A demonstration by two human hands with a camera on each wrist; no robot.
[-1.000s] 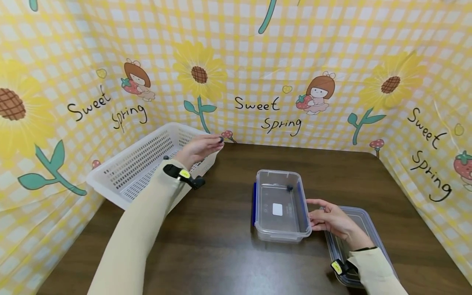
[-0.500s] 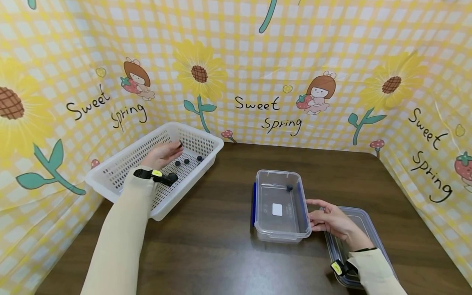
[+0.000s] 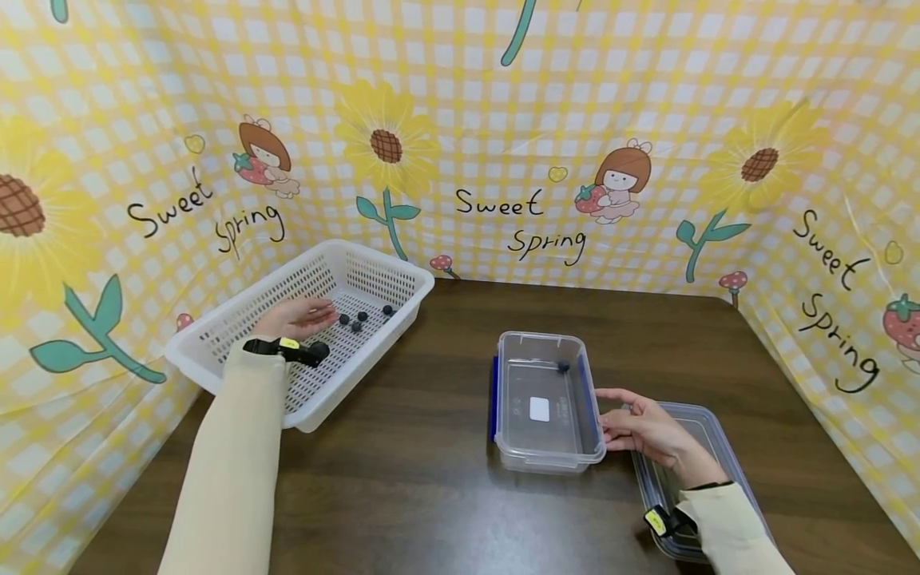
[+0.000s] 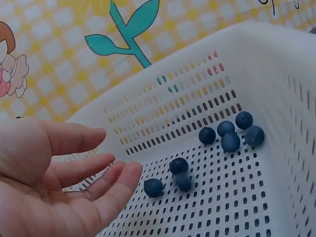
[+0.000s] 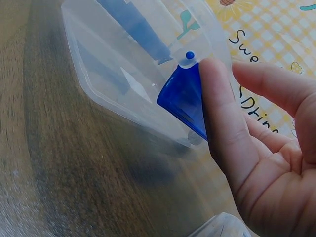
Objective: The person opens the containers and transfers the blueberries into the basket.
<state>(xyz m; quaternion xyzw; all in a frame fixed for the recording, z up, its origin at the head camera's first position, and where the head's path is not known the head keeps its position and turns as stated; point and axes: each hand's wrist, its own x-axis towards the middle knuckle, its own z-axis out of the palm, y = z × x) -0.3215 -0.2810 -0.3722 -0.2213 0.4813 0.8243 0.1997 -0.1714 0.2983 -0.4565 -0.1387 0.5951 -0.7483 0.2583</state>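
My left hand (image 3: 296, 317) is inside a white slotted plastic basket (image 3: 362, 365), fingers relaxed and apart, with nothing between them. Just past its fingertips in the left wrist view, dark blueberries (image 4: 153, 187) lie on the basket floor, one of them blurred. Several more blueberries (image 4: 230, 141) cluster in the basket's far corner. My right hand (image 3: 650, 431) touches the side of a lidless clear plastic food container (image 3: 553, 435), its thumb against a blue latch (image 5: 183, 98) in the right wrist view. A single blueberry (image 3: 564, 366) sits inside that container.
A clear lid (image 3: 707, 435) with a greyish rim lies on the dark wooden table (image 3: 431, 479), partly under my right wrist. Yellow checked cloth (image 3: 460, 120) printed with sunflowers hangs behind and along both sides.
My left hand has moved left and down from over the basket's right rim, and has let go of the blueberry it pinched. Another blueberry now lies in the basket. The right hand stays put.
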